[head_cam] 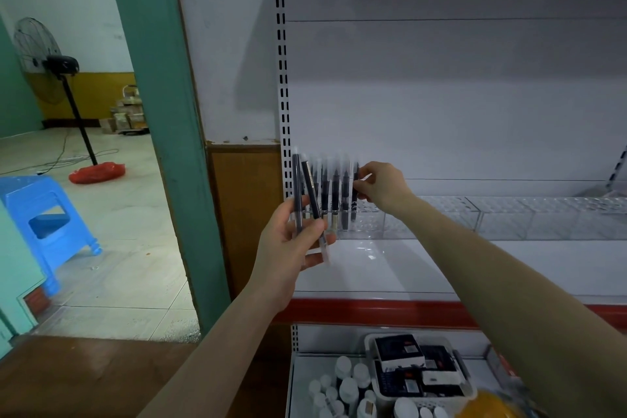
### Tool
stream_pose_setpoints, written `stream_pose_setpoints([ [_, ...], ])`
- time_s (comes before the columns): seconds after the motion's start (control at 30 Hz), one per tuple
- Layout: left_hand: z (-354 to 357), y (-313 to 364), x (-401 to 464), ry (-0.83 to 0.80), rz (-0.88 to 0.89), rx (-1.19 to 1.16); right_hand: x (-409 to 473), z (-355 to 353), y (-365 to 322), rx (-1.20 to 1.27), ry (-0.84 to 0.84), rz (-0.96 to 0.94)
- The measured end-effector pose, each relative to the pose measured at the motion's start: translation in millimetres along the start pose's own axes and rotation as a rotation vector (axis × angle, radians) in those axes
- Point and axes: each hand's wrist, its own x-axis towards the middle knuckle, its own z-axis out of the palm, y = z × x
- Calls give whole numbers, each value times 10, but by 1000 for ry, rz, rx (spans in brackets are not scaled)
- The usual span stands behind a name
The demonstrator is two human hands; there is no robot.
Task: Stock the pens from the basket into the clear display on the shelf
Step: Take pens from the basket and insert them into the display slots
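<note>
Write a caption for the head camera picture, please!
Right hand slots a pen into the clear display; left hand holds two spare pens.

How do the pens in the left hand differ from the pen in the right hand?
The left hand grips two pens, fanned apart in front of the display; the right hand pinches one pen, upright at the end of the row in the display. All look dark-bodied.
</note>
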Motion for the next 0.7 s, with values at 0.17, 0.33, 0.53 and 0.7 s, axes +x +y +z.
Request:
stream_pose_setpoints([
  [0.17,-15,13,-43,6,41,25,-215,-105,-130,175,201,-39],
  [0.33,62,21,-107,-21,31,37,-756,-166,-444,483,8,-122],
  [0.53,153,86,-246,-54,-5,-18,-835,-186,-519,699,-9,-43],
  [0.7,170,151,-337,-100,-11,-45,-769,-241,-436,749,100,-18],
])
